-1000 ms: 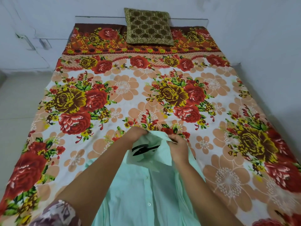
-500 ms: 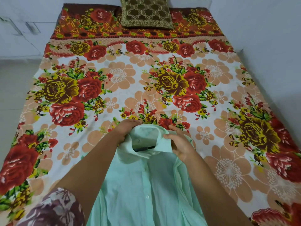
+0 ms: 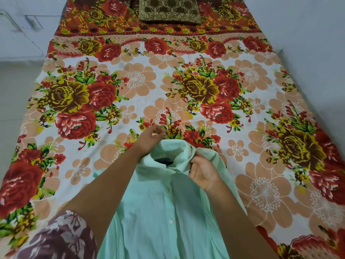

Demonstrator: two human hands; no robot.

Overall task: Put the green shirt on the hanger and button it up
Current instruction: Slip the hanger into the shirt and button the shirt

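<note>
A mint-green shirt lies front-up on the bed at the lower centre, its white buttons running down the placket. Inside the raised collar a dark strip of the black hanger shows; the rest of the hanger is hidden under the cloth. My left hand is at the collar's left side with curled fingers, and whether it holds the cloth is hidden. My right hand pinches the collar's right edge between thumb and fingers.
The bed carries a floral sheet in red, yellow and peach. A brown patterned cushion lies at its head. White walls close in on the right and far side. Pale floor runs along the left.
The collar has been drawn up and closer around the hanger, so less of the black hanger shows. Both hands stayed at the collar, and the view tilted down.
</note>
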